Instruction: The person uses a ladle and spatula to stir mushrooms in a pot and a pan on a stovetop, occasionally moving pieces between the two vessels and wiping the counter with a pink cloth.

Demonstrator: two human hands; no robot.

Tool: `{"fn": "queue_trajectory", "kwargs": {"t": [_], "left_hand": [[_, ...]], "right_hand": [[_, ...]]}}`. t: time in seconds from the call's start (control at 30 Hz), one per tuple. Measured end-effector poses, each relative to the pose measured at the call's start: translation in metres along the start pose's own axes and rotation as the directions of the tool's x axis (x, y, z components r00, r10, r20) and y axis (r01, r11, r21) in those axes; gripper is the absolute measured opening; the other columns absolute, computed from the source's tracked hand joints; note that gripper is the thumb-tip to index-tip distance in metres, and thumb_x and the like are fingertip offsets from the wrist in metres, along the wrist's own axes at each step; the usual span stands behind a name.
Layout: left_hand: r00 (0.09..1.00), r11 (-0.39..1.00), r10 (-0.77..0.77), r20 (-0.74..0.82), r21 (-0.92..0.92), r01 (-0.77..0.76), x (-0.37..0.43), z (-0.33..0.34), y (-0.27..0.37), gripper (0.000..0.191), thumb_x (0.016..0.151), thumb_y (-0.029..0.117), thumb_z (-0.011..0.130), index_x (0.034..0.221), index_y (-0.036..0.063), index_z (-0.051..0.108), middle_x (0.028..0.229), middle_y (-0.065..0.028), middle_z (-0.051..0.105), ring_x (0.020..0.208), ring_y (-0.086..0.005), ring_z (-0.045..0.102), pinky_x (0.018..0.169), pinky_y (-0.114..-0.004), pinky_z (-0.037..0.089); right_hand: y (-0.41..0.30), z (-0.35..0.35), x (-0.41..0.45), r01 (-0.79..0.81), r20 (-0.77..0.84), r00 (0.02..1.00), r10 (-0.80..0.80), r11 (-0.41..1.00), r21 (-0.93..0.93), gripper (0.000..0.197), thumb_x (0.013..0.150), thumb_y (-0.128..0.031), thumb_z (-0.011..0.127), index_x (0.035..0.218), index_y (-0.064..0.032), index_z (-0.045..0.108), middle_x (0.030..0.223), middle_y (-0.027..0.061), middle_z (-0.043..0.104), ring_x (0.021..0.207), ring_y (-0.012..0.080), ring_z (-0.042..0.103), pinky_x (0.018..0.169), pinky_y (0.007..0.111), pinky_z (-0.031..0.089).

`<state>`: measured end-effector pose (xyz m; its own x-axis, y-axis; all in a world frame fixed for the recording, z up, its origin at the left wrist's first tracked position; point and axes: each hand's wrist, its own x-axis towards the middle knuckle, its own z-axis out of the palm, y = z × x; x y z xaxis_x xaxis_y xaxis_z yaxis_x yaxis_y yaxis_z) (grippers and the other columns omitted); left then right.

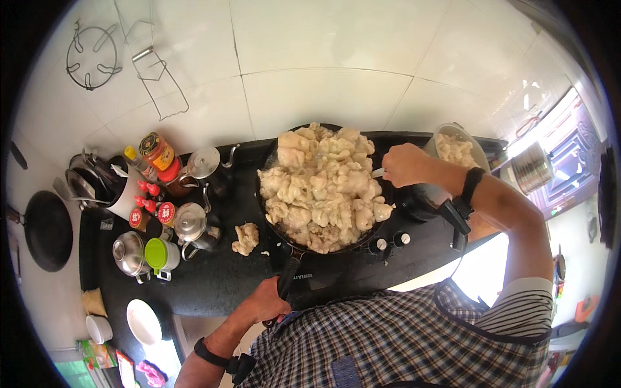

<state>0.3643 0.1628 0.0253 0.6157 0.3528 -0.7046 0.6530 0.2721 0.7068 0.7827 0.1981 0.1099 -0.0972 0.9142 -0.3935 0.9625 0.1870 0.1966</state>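
Observation:
A black frying pan point(287, 238) on the stove is heaped high with pale, lumpy pieces point(325, 184) that look like raw fat or meat. My left hand point(266, 301) grips the pan's dark handle point(290, 272), close to my apron. At the pan's right side, my right hand point(406, 164) is closed around a light-coloured utensil handle point(378, 172). The working end of that utensil is hidden among the pieces. One loose pale piece point(246, 238) lies on the black counter, left of the pan.
A pot point(480, 145) holding more pale pieces stands behind my right forearm. Two stove knobs point(389, 241) sit at the pan's lower right. On the left are metal lidded pots point(190, 220), sauce jars point(159, 153), a green-lidded container point(156, 254) and a white bowl point(144, 321).

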Motion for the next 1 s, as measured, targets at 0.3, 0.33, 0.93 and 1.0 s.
{"fn": "queue_trajectory", "kwargs": {"t": [0.3, 0.33, 0.93, 1.0], "left_hand": [[0.997, 0.998, -0.058, -0.059, 0.015, 0.059, -0.003, 0.002, 0.015, 0.034, 0.064, -0.002, 0.066, 0.093, -0.0034, 0.048, 0.061, -0.0076, 0.055, 0.046, -0.0164, 0.057, 0.040, -0.031, 0.043], [0.995, 0.998, -0.063, -0.075, 0.003, 0.063, -0.003, 0.003, 0.014, 0.031, 0.063, -0.003, 0.069, 0.082, 0.0003, 0.046, 0.060, -0.0057, 0.052, 0.046, -0.0149, 0.055, 0.039, -0.030, 0.041], [0.997, 0.999, 0.000, -0.075, 0.037, 0.002, -0.009, 0.004, 0.014, 0.030, 0.063, 0.000, 0.064, 0.089, -0.0037, 0.049, 0.060, -0.0072, 0.055, 0.045, -0.0164, 0.057, 0.040, -0.030, 0.044], [0.997, 1.000, -0.006, -0.071, 0.024, 0.008, -0.004, 0.005, 0.005, 0.029, 0.063, 0.000, 0.063, 0.088, -0.0034, 0.049, 0.060, -0.0072, 0.055, 0.045, -0.0162, 0.057, 0.040, -0.030, 0.044]], "right_hand": [[0.019, 0.011, 0.000, -0.017, -0.122, 0.992, 0.031, 0.994, 0.112, 0.028, 0.075, -0.030, 0.070, 0.069, -0.0026, 0.067, 0.065, 0.0165, 0.063, 0.070, 0.0363, 0.065, 0.063, 0.046, 0.052], [0.018, 0.010, -0.003, -0.020, -0.149, 0.988, 0.038, 0.993, 0.118, 0.027, 0.075, -0.030, 0.070, 0.069, -0.0032, 0.067, 0.065, 0.0164, 0.063, 0.069, 0.0363, 0.064, 0.063, 0.046, 0.052], [0.000, -0.040, -0.036, -0.054, -0.172, 0.984, 0.050, 0.998, -0.018, 0.017, 0.069, -0.018, 0.068, 0.068, -0.0015, 0.068, 0.065, 0.0167, 0.064, 0.066, 0.0354, 0.065, 0.059, 0.046, 0.052], [-0.010, -0.047, -0.030, 0.003, -0.174, 0.984, -0.030, 0.988, -0.152, 0.011, 0.062, -0.011, 0.068, 0.068, -0.0019, 0.068, 0.067, 0.0146, 0.065, 0.066, 0.0333, 0.066, 0.057, 0.043, 0.053]]}}
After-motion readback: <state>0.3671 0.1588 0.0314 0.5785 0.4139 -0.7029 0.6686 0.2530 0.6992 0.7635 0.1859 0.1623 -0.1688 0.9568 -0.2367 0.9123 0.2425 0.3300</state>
